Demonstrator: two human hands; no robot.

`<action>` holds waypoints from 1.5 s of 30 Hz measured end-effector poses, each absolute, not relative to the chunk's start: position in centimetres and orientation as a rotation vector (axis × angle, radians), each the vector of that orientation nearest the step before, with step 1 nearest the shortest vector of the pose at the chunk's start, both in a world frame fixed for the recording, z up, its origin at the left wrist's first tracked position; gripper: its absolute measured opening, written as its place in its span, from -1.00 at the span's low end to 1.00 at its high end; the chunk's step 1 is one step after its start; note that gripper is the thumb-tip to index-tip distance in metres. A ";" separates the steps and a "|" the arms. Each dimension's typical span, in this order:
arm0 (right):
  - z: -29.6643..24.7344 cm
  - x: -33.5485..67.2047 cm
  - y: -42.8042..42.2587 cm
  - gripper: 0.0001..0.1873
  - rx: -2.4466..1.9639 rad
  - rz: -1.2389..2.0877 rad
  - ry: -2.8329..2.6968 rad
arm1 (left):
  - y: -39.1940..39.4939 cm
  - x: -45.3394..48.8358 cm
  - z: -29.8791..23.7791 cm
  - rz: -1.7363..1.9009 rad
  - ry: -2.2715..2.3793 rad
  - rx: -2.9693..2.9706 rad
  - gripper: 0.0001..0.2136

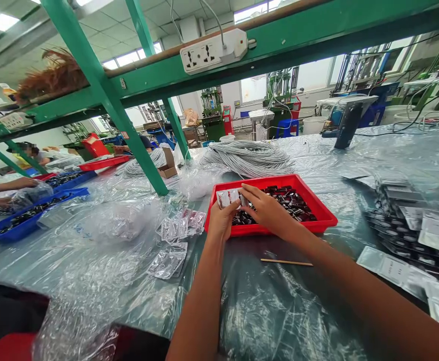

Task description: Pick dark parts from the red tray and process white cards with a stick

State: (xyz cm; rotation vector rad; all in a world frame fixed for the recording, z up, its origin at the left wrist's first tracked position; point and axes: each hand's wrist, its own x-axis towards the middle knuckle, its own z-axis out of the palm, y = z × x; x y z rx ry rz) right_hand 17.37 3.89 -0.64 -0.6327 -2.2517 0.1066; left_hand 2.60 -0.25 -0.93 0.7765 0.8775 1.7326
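Note:
My left hand (219, 220) is closed on a small silver-white packet (226, 197) with reddish print, pinching it between thumb and fingers. From the right, my right hand (267, 209) reaches to the packet's edge with its fingers drawn together. Something small and dark shows there, but I cannot make out what it is. Both hands are over the near left part of a red tray (319, 226), which holds many small glossy black pieces (296, 203). Flat silver packets (174, 228) lie left of the tray. A thin wooden stick (286, 262) rests in front of it.
Black strips and labelled silver bags (396, 268) are piled on the right. A coiled grey cable (251, 156) lies behind the tray. Crumpled clear plastic (124, 220) and blue trays (27, 213) are leftward, near another person's hands. A green frame post (135, 133) stands on the table.

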 end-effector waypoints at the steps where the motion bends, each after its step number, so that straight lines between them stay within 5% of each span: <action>1: -0.6 17.3 3.7 -0.50 -0.612 0.119 -2.236 | -0.3 2.6 -0.9 1.749 0.871 0.770 -0.56; 9: 0.0 17.1 3.0 -0.63 -0.645 0.342 -2.088 | -0.5 2.2 -0.4 1.769 0.903 0.889 -0.62; 15: 1.8 19.0 4.7 -0.62 -0.926 0.283 -2.099 | 0.1 -1.3 -0.6 2.212 1.501 0.864 -0.70; 21: 5.3 23.4 2.5 -0.68 -0.936 0.165 -2.324 | -0.9 -5.5 0.5 2.442 2.168 0.808 -0.54; 32: 0.0 39.5 -5.1 -0.73 -1.940 0.067 -2.636 | 0.7 -4.5 0.0 2.386 2.105 1.203 -0.61; 36: 0.9 38.2 -5.7 -0.67 -1.859 0.087 -2.560 | 0.3 -2.3 -0.2 2.426 1.981 1.357 -0.64; 40: 2.1 33.3 -6.9 -0.56 -1.228 0.447 -2.522 | -2.7 1.1 -0.4 2.390 1.805 1.706 -0.73; 45: 0.6 28.3 -7.0 -0.53 -0.926 0.451 -2.624 | -10.0 4.1 -2.3 1.852 1.664 2.055 -0.83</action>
